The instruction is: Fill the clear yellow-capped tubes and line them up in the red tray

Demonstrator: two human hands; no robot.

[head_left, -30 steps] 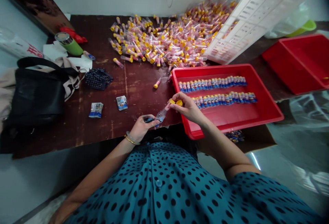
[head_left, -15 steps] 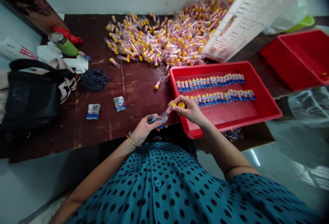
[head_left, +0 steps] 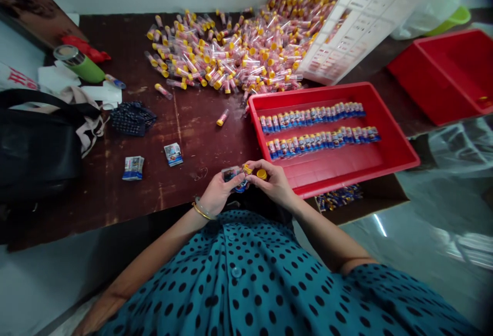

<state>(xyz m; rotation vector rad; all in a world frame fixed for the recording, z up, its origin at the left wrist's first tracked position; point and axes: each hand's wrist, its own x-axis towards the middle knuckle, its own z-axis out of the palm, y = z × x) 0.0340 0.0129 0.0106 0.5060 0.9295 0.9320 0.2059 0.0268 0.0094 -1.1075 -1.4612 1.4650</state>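
My left hand (head_left: 216, 194) pinches a small clear tube (head_left: 234, 175) with a printed paper inside, at the table's near edge. My right hand (head_left: 271, 184) meets it from the right, fingers closed round the tube's yellow end, with a loose yellow cap (head_left: 262, 174) tucked between its fingers. Just to the right stands a red tray (head_left: 342, 167) holding two rows of filled tubes (head_left: 318, 119). A big heap of empty yellow-capped tubes (head_left: 239, 53) lies at the back of the dark wooden table (head_left: 154, 192).
Two small printed packets (head_left: 133, 167) lie left of my hands. A black bag (head_left: 36, 148), a green flask (head_left: 79, 63) and a dotted cloth (head_left: 133, 118) crowd the left side. A white slotted rack (head_left: 362, 28) leans at the back; a second red tray (head_left: 447, 74) sits far right.
My right hand has drawn back from the tray's corner to meet my left hand, and the tube is now held between both hands. The view has tipped slightly downward.
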